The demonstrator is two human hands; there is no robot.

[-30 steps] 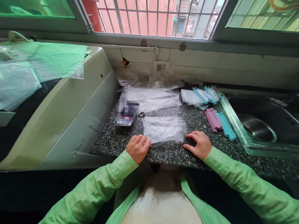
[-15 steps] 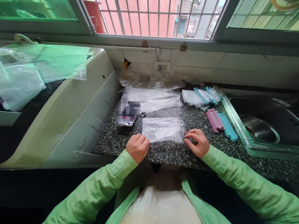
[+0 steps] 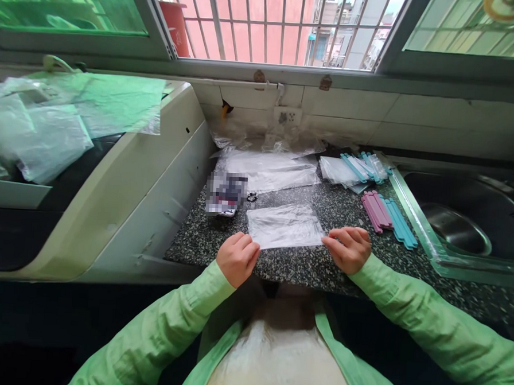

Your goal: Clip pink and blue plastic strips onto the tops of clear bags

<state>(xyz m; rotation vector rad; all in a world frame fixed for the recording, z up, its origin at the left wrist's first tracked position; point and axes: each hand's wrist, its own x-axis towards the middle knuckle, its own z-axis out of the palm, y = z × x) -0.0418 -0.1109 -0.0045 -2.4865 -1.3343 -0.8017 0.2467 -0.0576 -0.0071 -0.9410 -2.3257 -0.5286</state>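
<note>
A clear plastic bag (image 3: 286,225) lies on the speckled dark countertop (image 3: 294,269) in front of me, its near edge stretched between my hands. My left hand (image 3: 238,258) is closed, pinching the near left corner. At the near right corner, my right hand (image 3: 349,250) pinches the plastic between thumb and fingertips. Behind this bag lies a larger spread of clear plastic bags (image 3: 275,169). A blurred-out phone-like object (image 3: 226,195) sits to the left, with a small dark ring-shaped thing (image 3: 251,197) beside it.
Pink sealing-clip strips (image 3: 375,211) and blue strips (image 3: 398,224) lie right of the bag. Behind them are small bags with blue strips (image 3: 361,168). A steel sink (image 3: 450,205) is at right, a pale machine-like cabinet (image 3: 155,170) at left with plastic sheets (image 3: 57,136) on top.
My right hand has gone from open beside the bag to pinching its near right corner. The bag's near edge is now pulled straighter. The view has shifted slightly left.
</note>
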